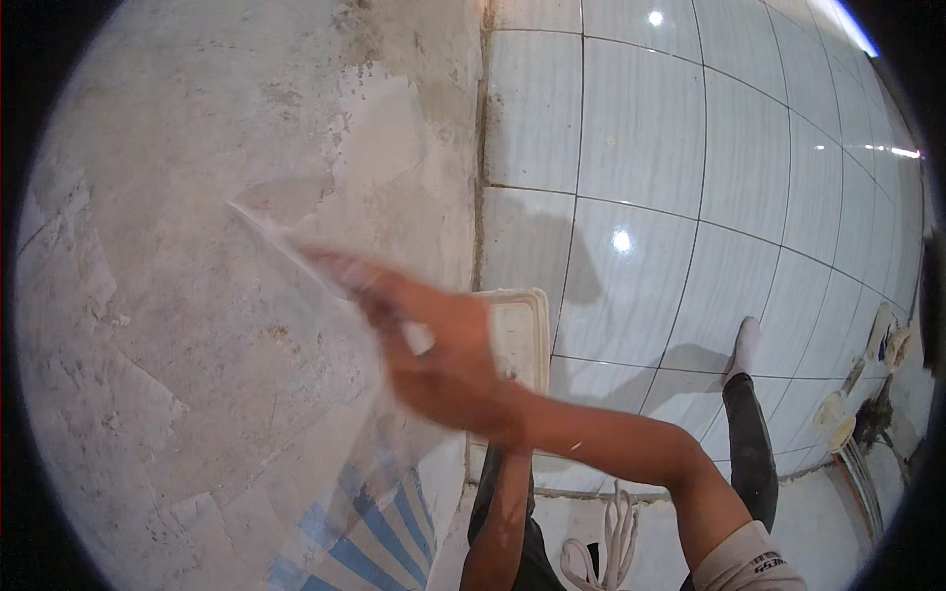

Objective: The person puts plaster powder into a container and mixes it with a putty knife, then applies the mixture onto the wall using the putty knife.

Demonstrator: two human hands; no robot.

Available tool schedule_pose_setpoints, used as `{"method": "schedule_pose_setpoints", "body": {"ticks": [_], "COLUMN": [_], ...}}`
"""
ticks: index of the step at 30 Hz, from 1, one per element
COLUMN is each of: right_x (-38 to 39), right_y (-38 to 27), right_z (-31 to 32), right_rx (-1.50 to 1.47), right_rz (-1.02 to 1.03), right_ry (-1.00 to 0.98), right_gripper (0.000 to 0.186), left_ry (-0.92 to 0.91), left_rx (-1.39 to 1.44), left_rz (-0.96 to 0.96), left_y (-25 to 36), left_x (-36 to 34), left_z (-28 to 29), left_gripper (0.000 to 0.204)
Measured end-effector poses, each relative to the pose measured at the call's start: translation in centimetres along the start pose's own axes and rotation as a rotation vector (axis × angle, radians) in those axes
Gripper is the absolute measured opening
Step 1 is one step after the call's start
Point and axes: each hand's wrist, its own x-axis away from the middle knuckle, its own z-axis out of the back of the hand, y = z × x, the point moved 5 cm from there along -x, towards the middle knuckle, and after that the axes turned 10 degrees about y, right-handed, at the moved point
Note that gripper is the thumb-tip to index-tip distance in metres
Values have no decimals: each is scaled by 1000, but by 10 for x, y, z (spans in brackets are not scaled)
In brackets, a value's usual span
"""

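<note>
My right hand (434,345) is closed round a wide putty knife (286,246), smeared by motion. Its thin pale blade is seen nearly edge-on in front of the rough wall (227,394) on the left; whether it touches the wall I cannot tell. A cream rectangular tray (520,340) with a raised rim shows just behind my right wrist. My left forearm (501,527) rises from the lower edge toward the tray and passes behind my right wrist. My left hand is hidden there, so its grip does not show.
Pale glossy tiles (636,138) stretch over the right side. A foot in a light sock (749,345) rests on them. Blue stripes (360,522) mark the wall's lower part. Looped pale cord (613,542) lies at the bottom, and pipes (862,483) stand at far right.
</note>
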Motion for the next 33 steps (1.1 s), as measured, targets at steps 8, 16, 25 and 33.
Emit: {"method": "schedule_pose_setpoints", "body": {"ticks": [8, 16, 25, 33], "right_x": [-101, -10, -7, 73], "right_y": [146, 28, -54, -55], "right_z": [67, 16, -69, -5], "right_rx": [333, 157, 91, 79], "right_rz": [-160, -201, 215, -47], "right_ry": [421, 241, 176, -228], "right_gripper": [17, 21, 41, 40], "left_ry": [-33, 58, -525, 103], "left_rx": [64, -121, -948, -379], "left_rz": [39, -79, -531, -52], "left_y": [1, 2, -144, -20], "left_x": [18, 21, -5, 70], "left_z": [-9, 7, 126, 38], "left_gripper": [62, 45, 57, 53]}}
